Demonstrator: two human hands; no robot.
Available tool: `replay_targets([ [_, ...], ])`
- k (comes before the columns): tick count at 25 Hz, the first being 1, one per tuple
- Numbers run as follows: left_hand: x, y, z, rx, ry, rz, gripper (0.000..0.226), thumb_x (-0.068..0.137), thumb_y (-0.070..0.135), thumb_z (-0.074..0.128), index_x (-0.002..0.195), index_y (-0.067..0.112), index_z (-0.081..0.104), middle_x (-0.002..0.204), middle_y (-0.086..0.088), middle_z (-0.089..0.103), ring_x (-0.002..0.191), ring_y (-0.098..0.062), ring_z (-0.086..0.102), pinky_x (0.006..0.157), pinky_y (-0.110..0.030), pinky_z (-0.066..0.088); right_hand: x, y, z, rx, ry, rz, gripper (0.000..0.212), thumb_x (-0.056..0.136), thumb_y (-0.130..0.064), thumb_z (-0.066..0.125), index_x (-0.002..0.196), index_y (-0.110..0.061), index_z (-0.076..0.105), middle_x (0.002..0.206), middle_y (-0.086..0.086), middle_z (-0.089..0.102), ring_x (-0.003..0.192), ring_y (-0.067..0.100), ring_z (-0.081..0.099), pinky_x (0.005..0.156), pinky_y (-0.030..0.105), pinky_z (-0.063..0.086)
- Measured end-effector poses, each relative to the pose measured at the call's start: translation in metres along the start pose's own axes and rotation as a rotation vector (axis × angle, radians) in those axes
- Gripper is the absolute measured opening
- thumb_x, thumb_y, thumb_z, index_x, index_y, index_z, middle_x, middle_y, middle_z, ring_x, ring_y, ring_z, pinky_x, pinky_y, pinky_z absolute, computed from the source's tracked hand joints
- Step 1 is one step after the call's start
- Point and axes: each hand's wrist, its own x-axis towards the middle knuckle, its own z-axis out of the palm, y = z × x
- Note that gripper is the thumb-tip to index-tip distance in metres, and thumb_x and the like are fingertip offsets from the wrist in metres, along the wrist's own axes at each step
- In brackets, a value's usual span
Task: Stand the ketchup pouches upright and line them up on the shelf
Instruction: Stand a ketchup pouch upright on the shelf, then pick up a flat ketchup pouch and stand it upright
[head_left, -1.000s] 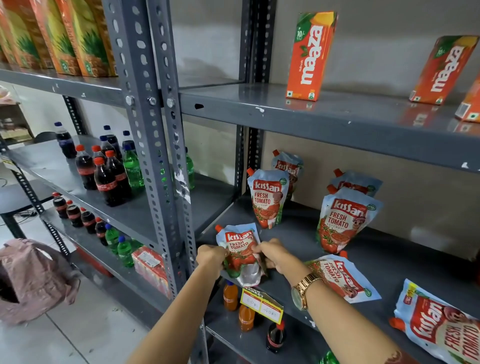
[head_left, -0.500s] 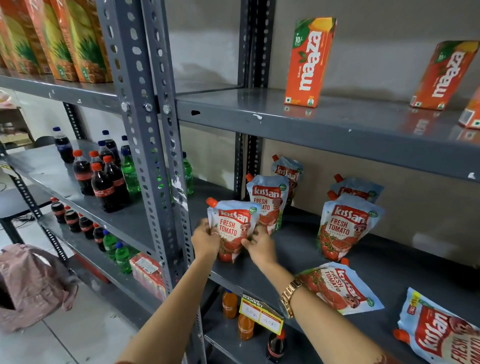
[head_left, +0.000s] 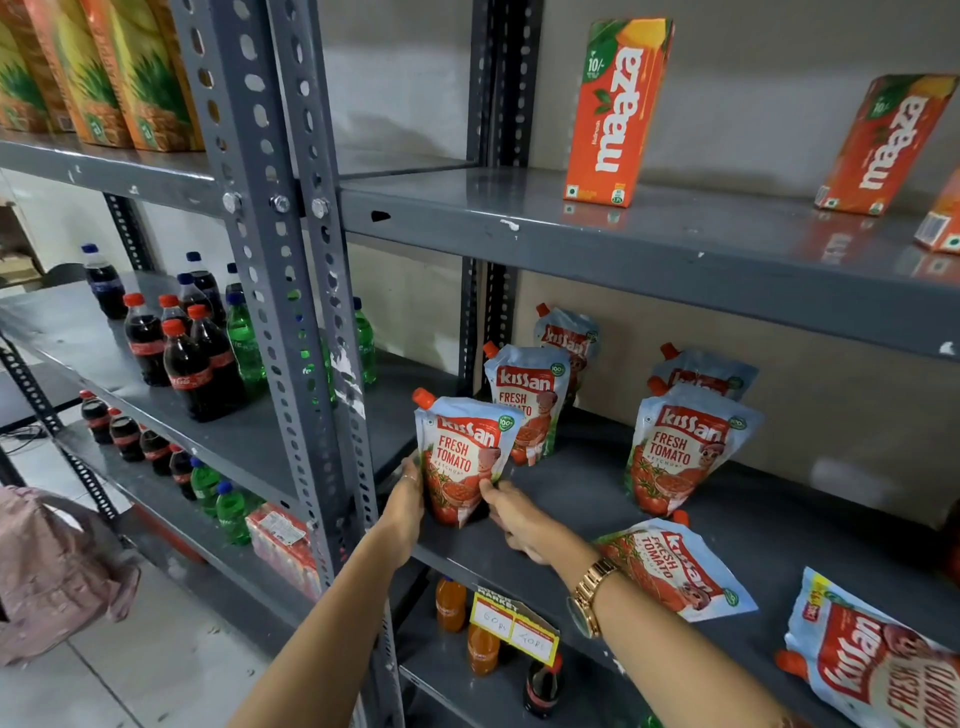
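A ketchup pouch (head_left: 464, 457) with a red cap stands upright at the front left of the grey shelf (head_left: 582, 499). My left hand (head_left: 408, 496) presses its left side and my right hand (head_left: 511, 512) holds its lower right corner. Behind it stand two more pouches (head_left: 527, 400) in a row toward the back. To the right, another upright pouch (head_left: 680, 452) stands with one behind it (head_left: 706, 366). Two pouches lie flat on the shelf: one (head_left: 675, 569) beside my right wrist, one (head_left: 878, 660) at the right edge.
A perforated grey upright post (head_left: 291, 312) stands just left of my hands. The shelf above carries Maaza juice cartons (head_left: 618, 109). The left rack holds cola and green soda bottles (head_left: 192, 353). Small bottles and a yellow price tag (head_left: 514, 626) sit below. A pink bag (head_left: 57, 566) lies on the floor.
The pouch was lifted from the shelf's front edge, turned upright and set standing in front of the left row. Both hands stayed on it and slid down toward its base.
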Motion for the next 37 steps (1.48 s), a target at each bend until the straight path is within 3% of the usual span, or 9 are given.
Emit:
replay_targets([
  [10, -0.019, -0.015, 0.009, -0.038, -0.093, -0.062, 0.060, 0.099, 0.043, 0.018, 0.144, 0.006, 0.031, 0.152, -0.015, 0.033, 0.140, -0.028, 0.032, 0.113, -0.038, 0.027, -0.021, 0.018, -0.006, -0.037, 0.078, -0.015, 0.052, 0.094, -0.044, 0.036, 0.135, -0.013, 0.038, 0.146, 0.009, 0.040, 0.134, 0.028, 0.038, 0.107, 0.043, 0.033],
  [12, -0.027, -0.023, 0.013, -0.019, 0.035, 0.031, 0.053, 0.098, 0.041, 0.027, 0.138, 0.009, 0.041, 0.139, -0.008, 0.048, 0.123, -0.020, 0.045, 0.101, -0.033, 0.035, -0.028, 0.017, -0.004, -0.142, 0.256, -0.141, 0.041, 0.094, -0.035, 0.040, 0.124, -0.009, 0.050, 0.134, 0.012, 0.053, 0.123, 0.029, 0.049, 0.101, 0.038, 0.040],
  [16, -0.051, -0.049, 0.022, 0.196, 0.375, 0.344, 0.031, 0.096, 0.027, 0.043, 0.087, 0.003, 0.061, 0.083, -0.008, 0.060, 0.085, -0.030, 0.059, 0.070, -0.033, 0.040, -0.048, 0.013, -0.028, -0.008, 0.731, -0.327, 0.019, 0.088, -0.007, 0.049, 0.103, -0.005, 0.061, 0.110, 0.017, 0.067, 0.099, 0.030, 0.062, 0.088, 0.038, 0.052],
  [20, -0.055, -0.054, 0.049, 0.246, 0.103, 0.342, 0.031, 0.092, 0.017, 0.047, 0.064, 0.016, 0.060, 0.060, -0.005, 0.059, 0.064, -0.023, 0.055, 0.065, -0.031, 0.045, -0.073, 0.026, -0.060, 0.092, 0.979, -0.275, 0.021, 0.085, -0.002, 0.048, 0.101, -0.003, 0.062, 0.104, 0.016, 0.067, 0.099, 0.033, 0.061, 0.077, 0.031, 0.043],
  [25, -0.054, -0.068, 0.094, 0.475, -0.072, 0.269, 0.027, 0.090, 0.017, 0.051, 0.105, 0.002, 0.067, 0.105, -0.016, 0.070, 0.104, -0.032, 0.060, 0.089, -0.032, 0.044, -0.094, 0.066, -0.081, 0.133, 1.132, 0.068, 0.029, 0.084, -0.011, 0.048, 0.111, -0.007, 0.058, 0.117, 0.017, 0.063, 0.111, 0.037, 0.054, 0.090, 0.039, 0.044],
  [28, -0.051, -0.064, 0.116, 0.431, -0.204, 0.063, 0.033, 0.086, 0.030, 0.061, 0.105, 0.004, 0.068, 0.105, -0.009, 0.066, 0.105, -0.024, 0.058, 0.096, -0.032, 0.042, -0.104, 0.083, -0.084, 0.107, 1.164, 0.199, 0.049, 0.081, -0.016, 0.058, 0.126, 0.000, 0.044, 0.134, 0.021, 0.049, 0.124, 0.040, 0.044, 0.102, 0.043, 0.038],
  [32, -0.050, -0.065, 0.127, 0.592, -0.275, 0.002, 0.012, 0.078, 0.025, 0.068, 0.077, 0.013, 0.068, 0.096, -0.013, 0.070, 0.096, -0.027, 0.064, 0.086, -0.032, 0.049, -0.101, 0.088, -0.084, 0.496, 1.064, 0.209, 0.072, 0.067, -0.018, 0.077, 0.125, 0.002, 0.040, 0.130, 0.022, 0.051, 0.113, 0.038, 0.056, 0.086, 0.048, 0.054],
  [34, -0.056, -0.065, 0.127, 0.659, -0.288, -0.039, 0.014, 0.074, 0.024, 0.071, 0.070, 0.013, 0.065, 0.085, -0.013, 0.069, 0.080, -0.025, 0.064, 0.074, -0.033, 0.054, -0.102, 0.088, -0.088, 0.546, 1.004, 0.228, 0.065, 0.068, -0.017, 0.075, 0.121, 0.003, 0.044, 0.124, 0.022, 0.055, 0.108, 0.038, 0.059, 0.080, 0.045, 0.056],
  [37, -0.070, -0.063, 0.133, 0.611, -0.396, -0.210, 0.033, 0.068, 0.017, 0.075, 0.094, 0.002, 0.062, 0.082, -0.011, 0.067, 0.068, -0.021, 0.064, 0.056, -0.028, 0.055, -0.109, 0.091, -0.104, 0.494, 0.911, 0.228, 0.029, 0.075, -0.011, 0.064, 0.099, 0.005, 0.060, 0.092, 0.014, 0.066, 0.084, 0.034, 0.066, 0.058, 0.029, 0.053],
])
